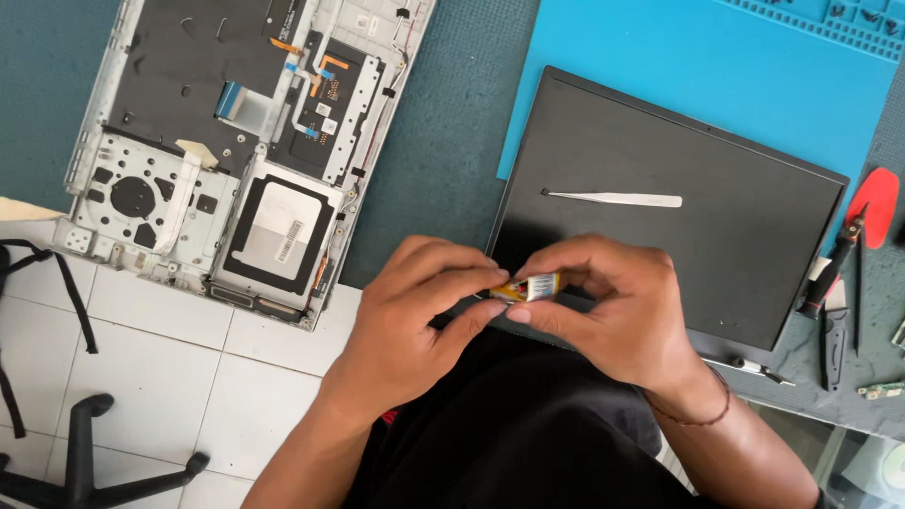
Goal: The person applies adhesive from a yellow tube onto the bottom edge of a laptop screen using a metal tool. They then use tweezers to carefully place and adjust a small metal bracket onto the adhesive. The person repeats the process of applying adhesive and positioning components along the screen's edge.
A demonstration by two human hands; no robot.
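Observation:
My left hand and my right hand meet over the near edge of a black laptop lid panel. Between their fingertips they pinch a small silver and orange-yellow part, which looks like a tiny flat component with a yellow wrap. Both hands grip it at once, the left thumb and forefinger on its left end, the right fingers on its right end. Steel tweezers lie on the black panel beyond my hands.
An opened silver laptop base with ribbon cables lies at the upper left, overhanging the desk edge. A blue mat sits under the panel. Screwdrivers and a knife, a red pick lie right. White floor tiles, chair base below left.

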